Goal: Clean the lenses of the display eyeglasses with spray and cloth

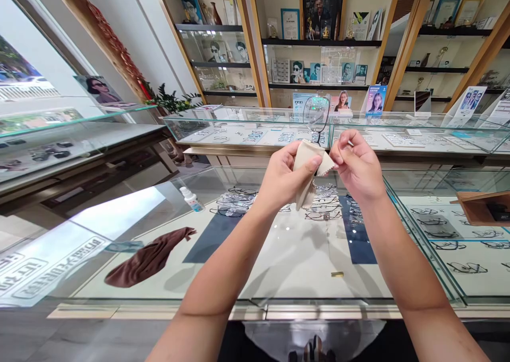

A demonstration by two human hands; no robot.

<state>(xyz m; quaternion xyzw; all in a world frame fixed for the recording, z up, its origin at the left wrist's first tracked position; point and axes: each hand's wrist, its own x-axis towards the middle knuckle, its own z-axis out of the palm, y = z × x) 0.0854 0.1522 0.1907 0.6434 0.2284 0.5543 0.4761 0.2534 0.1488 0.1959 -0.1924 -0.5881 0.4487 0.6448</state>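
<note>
A pair of eyeglasses [316, 113] is held up in front of me, one lens and its thin dark rim showing above a folded cream cleaning cloth [307, 153]. My left hand [285, 173] is closed around the cloth and the covered part of the glasses, thumb pressed on the front. Just to the right, my right hand [356, 162] has its fingers curled and pinched together by the cloth's zigzag edge. Whether the right fingertips grip the cloth corner or a part of the glasses is hard to make out.
Below my hands is a glass display counter [287, 277] with several eyeglass frames inside. On its top lie a brown cloth [149, 258] and a small white spray bottle [192, 199]. A wooden tray [484, 208] stands at the right. Another glass showcase [247, 131] runs across behind.
</note>
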